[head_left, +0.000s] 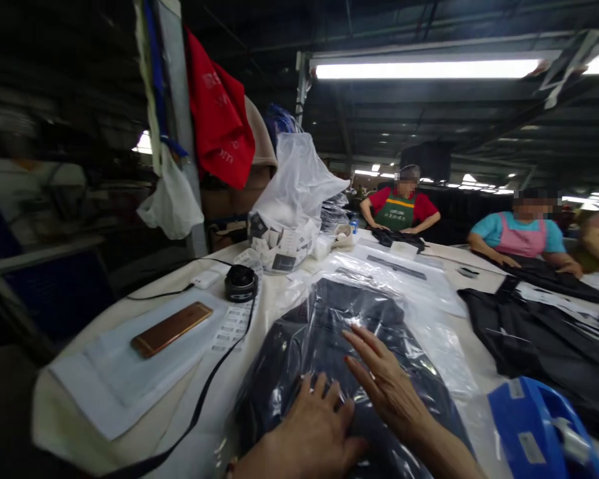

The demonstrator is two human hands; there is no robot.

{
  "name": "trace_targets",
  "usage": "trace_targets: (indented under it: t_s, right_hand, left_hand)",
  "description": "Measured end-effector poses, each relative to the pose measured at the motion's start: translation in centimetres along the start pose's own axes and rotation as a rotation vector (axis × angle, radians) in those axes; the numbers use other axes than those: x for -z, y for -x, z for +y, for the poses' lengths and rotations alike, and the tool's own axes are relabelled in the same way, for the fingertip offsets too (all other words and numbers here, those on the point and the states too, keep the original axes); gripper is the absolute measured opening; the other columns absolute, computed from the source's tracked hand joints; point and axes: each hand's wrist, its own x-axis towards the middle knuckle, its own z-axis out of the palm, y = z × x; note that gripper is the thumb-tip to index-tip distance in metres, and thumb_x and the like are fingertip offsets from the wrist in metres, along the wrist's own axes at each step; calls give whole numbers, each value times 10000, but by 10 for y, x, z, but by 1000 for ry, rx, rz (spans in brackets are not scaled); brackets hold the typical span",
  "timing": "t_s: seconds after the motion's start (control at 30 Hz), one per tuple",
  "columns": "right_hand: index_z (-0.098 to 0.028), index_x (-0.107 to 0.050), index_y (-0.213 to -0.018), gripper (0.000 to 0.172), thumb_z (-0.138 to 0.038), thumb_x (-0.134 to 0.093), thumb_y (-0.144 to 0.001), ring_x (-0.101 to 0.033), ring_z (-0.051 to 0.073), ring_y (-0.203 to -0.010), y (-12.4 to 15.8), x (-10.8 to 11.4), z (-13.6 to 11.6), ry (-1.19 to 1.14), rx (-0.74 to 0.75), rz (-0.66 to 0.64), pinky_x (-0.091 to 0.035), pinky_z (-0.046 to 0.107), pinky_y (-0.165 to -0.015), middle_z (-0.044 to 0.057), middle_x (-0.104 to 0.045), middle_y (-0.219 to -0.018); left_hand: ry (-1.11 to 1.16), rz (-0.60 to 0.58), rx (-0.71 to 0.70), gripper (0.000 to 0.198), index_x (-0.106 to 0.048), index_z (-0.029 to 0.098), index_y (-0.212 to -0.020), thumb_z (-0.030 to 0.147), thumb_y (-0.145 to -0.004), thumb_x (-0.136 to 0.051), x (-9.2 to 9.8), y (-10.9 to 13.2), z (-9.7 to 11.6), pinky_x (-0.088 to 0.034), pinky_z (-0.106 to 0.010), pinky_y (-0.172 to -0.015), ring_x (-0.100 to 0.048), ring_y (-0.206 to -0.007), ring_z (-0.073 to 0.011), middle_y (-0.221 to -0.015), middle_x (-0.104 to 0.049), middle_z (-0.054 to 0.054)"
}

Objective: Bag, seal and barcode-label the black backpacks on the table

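Observation:
A dark garment in a clear plastic bag [329, 346] lies in front of me on the pale table. My left hand [317, 422] rests on the bag's lower part, palm down with the fingers spread. Just to the right, my right hand [387, 382] is over the bag, its fingers stretched out up to the middle of the garment; whether they press on the plastic is hard to tell. Neither hand grips anything. Behind the bagged garment lie flat clear plastic bags [409, 286].
Left on the table are a phone [172, 328] on white sheets, a black round object [241, 283] and a strap. A blue tape dispenser [542, 426] stands at right, near black garments [544, 332]. Several people work across the table. A white sack [289, 199] stands behind.

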Motion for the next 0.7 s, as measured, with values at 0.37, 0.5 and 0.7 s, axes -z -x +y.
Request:
trace_targets:
  t_s: [0.37, 0.5, 0.7]
  right_hand:
    - [-354, -481, -1272, 404, -452, -368, -896, -255, 271, -1330, 0, -55, 48, 239, 1, -357, -184, 571, -1075, -4, -363, -1409]
    - [-350, -480, -1275, 413, -449, -376, -888, -253, 265, -1332, -3, -55, 50, 239, 18, -352, -186, 550, -1085, -17, -372, -1405]
    - [-274, -402, -1344, 498, -463, -320, -891, -201, 259, -1351, -2, -61, 56, 306, -45, -382, -153, 530, -1104, -1, -317, -1439]
  left_hand:
    - [9, 260, 658, 344, -624, 165, -936, 193, -896, -284, 26, 54, -108, -460, -281, -844, -622, -892, -184, -927, -678, -83]
    - [-125, 233, 823, 299, -542, 94, -1085, 220, -838, -430, 21, 67, -146, -366, -380, -969, -488, -1136, -272, -1183, -560, -181]
    - [-133, 249, 1058, 600, -456, 59, -1147, 429, -703, -619, 30, 68, -168, -412, -424, -882, -464, -1133, -354, -1187, -505, -218]
